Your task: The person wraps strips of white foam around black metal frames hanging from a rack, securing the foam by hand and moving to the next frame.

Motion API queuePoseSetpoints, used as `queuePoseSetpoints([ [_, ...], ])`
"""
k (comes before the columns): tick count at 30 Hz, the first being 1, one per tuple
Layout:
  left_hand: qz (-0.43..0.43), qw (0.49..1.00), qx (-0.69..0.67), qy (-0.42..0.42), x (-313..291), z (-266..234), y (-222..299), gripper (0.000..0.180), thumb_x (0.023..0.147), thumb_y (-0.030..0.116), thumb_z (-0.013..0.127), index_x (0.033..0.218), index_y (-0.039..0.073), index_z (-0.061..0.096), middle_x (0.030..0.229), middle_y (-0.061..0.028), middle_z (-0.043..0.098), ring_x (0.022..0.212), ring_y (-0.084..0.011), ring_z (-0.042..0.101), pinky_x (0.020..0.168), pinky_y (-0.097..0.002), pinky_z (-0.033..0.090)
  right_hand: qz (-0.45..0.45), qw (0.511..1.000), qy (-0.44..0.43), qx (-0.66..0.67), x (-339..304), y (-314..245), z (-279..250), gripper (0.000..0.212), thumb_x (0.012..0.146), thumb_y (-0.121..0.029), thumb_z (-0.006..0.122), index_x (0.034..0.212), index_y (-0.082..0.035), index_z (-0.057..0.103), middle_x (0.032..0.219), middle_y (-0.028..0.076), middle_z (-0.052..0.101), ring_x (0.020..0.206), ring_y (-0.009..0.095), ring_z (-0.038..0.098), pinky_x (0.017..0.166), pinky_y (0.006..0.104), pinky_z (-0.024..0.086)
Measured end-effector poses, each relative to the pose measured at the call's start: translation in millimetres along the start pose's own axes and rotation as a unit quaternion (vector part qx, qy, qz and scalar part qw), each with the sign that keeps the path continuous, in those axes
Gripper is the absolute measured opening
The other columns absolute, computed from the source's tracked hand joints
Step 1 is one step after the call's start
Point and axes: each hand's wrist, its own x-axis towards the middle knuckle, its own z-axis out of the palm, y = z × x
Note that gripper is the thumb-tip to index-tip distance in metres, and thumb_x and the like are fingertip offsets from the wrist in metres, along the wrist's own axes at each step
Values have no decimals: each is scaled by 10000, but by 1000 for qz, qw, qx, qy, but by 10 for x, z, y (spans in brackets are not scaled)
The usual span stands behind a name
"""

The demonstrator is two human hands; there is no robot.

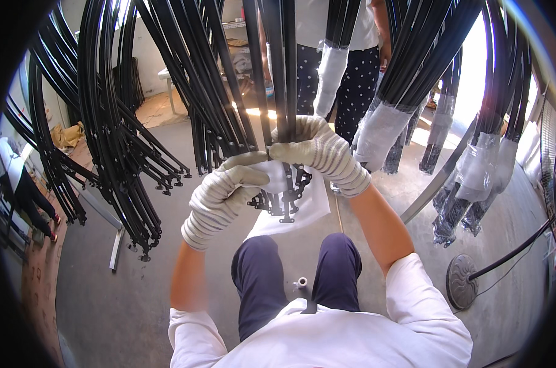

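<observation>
My dark-trousered knees (259,279) are lower centre. Above them, at mid-frame, my gloved right hand (318,150) closes around the low part of the black strips (288,92); my gloved left hand (226,193) has its fingers curled narrow beside the white sheet (312,205), though I cannot tell whether they grip it. Bare-ended bundles (97,104) hang upper left, wrapped bundles (382,132) upper right. Beyond, at top centre, stands a person in dotted trousers (354,92).
</observation>
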Motion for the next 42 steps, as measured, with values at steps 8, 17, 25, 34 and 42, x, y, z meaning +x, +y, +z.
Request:
queuePoseSetpoints([
  [8,10,998,-13,64,-47,161,-107,149,706,-80,510,818,-8,579,893,-93,567,797,-138,556,696,-224,432,-23,998,5,-52,-43,-93,-38,296,623,-139,702,864,-5,595,733,21,599,646,53,528,599,181,445],
  [17,-24,995,-27,94,-141,201,-124,135,736,-73,503,820,-3,583,788,-79,570,700,-127,555,632,-219,432,-12,997,18,-68,-41,-79,-45,248,626,-138,689,822,-15,597,706,14,593,612,56,524,594,191,445],
  [25,-5,996,-16,93,-268,234,59,118,712,-83,528,795,-16,579,817,-97,568,722,-144,555,655,-212,435,-28,997,-11,70,-7,182,-184,237,650,-165,698,804,-22,588,749,35,597,683,71,543,626,191,442],
  [34,-42,972,-106,203,-218,273,-104,134,785,-14,490,904,-5,551,864,-40,571,777,-61,510,703,-181,403,16,994,-35,101,-38,310,-224,256,647,-183,703,828,-34,602,749,20,597,725,71,538,690,211,426],
  [42,-39,963,-204,171,5,283,-115,143,777,-5,485,899,30,552,836,-27,579,741,-50,520,638,-180,437,-54,976,-112,177,-22,562,-226,358,626,-53,626,975,-37,551,850,12,572,785,81,531,732,209,424],
])
